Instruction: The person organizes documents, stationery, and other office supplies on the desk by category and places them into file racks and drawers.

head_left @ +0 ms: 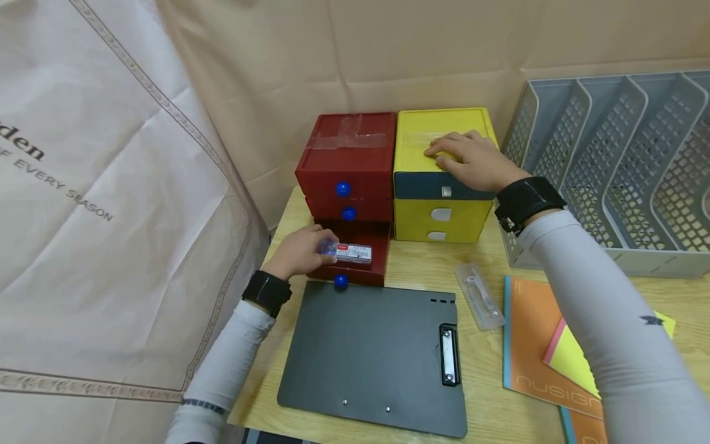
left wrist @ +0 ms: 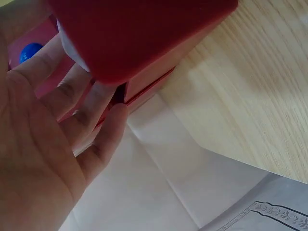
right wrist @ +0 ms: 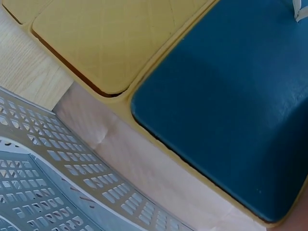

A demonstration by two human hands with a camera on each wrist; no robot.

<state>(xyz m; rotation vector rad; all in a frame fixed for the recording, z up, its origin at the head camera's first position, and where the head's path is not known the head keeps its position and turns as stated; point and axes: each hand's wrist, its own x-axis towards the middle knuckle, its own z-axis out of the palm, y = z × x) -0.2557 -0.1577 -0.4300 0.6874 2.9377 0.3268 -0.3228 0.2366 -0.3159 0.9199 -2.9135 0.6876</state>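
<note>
My left hand (head_left: 302, 251) pinches one end of a small clear plastic box (head_left: 355, 253) with a red-and-white label. It holds the box over the pulled-out bottom drawer (head_left: 374, 271) of the red drawer unit (head_left: 355, 154). In the left wrist view, the fingers (left wrist: 91, 113) reach up beside the drawer's red front (left wrist: 149, 38), which hides most of the box. My right hand (head_left: 471, 159) rests on top of the yellow drawer unit (head_left: 413, 139), fingers spread above its dark blue top drawer (head_left: 416, 186). That drawer's front (right wrist: 216, 110) fills much of the right wrist view.
A dark grey clipboard (head_left: 371, 351) lies in front of the pulled-out drawer. Right of it are a clear blister pack (head_left: 479, 296), orange notebooks (head_left: 527, 333) and a yellow pad (head_left: 574, 357). A grey slotted file rack (head_left: 588, 253) stands at right, close beside the yellow unit.
</note>
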